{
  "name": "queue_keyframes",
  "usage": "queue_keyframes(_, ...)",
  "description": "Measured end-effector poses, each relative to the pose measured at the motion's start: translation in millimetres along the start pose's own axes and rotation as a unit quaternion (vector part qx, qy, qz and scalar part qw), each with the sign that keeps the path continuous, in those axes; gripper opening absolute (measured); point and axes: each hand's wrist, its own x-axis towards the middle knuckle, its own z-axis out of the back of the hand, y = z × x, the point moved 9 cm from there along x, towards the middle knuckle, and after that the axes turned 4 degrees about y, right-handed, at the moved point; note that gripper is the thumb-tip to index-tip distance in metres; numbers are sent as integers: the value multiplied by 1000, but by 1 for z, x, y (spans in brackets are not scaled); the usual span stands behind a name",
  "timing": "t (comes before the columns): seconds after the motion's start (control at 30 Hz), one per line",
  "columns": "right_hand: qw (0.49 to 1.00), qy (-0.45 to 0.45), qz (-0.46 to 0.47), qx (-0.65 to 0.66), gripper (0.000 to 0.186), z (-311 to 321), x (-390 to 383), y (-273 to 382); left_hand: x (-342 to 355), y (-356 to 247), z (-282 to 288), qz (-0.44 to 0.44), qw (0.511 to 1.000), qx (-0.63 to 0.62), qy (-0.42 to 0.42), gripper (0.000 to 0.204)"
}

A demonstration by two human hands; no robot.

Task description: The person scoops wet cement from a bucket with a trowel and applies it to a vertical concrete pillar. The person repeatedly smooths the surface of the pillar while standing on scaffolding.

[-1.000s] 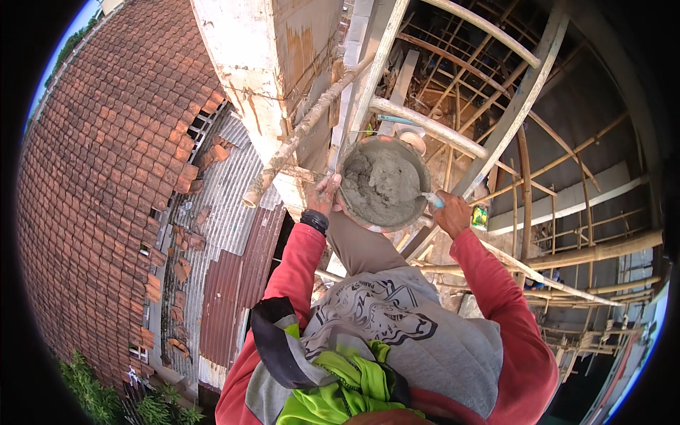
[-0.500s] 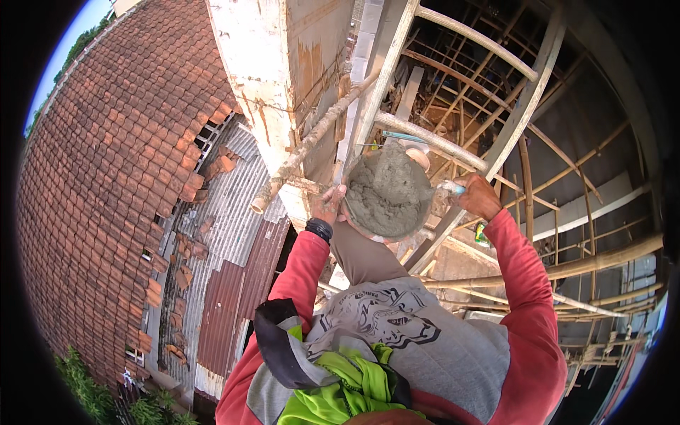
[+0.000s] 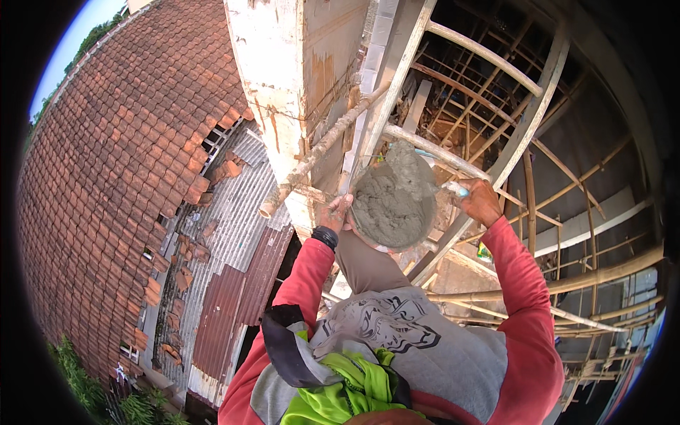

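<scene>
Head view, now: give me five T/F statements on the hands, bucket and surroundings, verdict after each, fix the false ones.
1. The right hand grips a tool handle. True.
2. The left hand is at the left side of the bucket. True.
3. The mortar in the bucket is bright red. False: the mortar is grey.
4. A tiled roof lies on the person's left. True.
5. The wristband is on the right wrist. False: the wristband is on the left wrist.

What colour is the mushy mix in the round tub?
The mushy mix is grey; it shows best in the head view.
</scene>
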Motion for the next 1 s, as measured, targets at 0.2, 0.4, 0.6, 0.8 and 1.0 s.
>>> queue_keyframes(0.2,982,-5,182,48,30,133,-13,139,4,4,-2,-34,999,8,-19,61)
queue_keyframes(0.4,856,137,463,185,30,203,-27,321,-3,3,-2,20,1000,-4,12,64)
queue_keyframes(0.6,710,319,476,409,28,266,3,446,-10,-8,-3,10,1000,-7,-10,70)
queue_keyframes(0.8,605,263,350,665,25,310,105,414,-3,-18,-18,0,1000,15,9,61)
queue_keyframes(1.0,720,203,207,631,23,154,19,266,8,9,10,-11,1000,3,0,64)
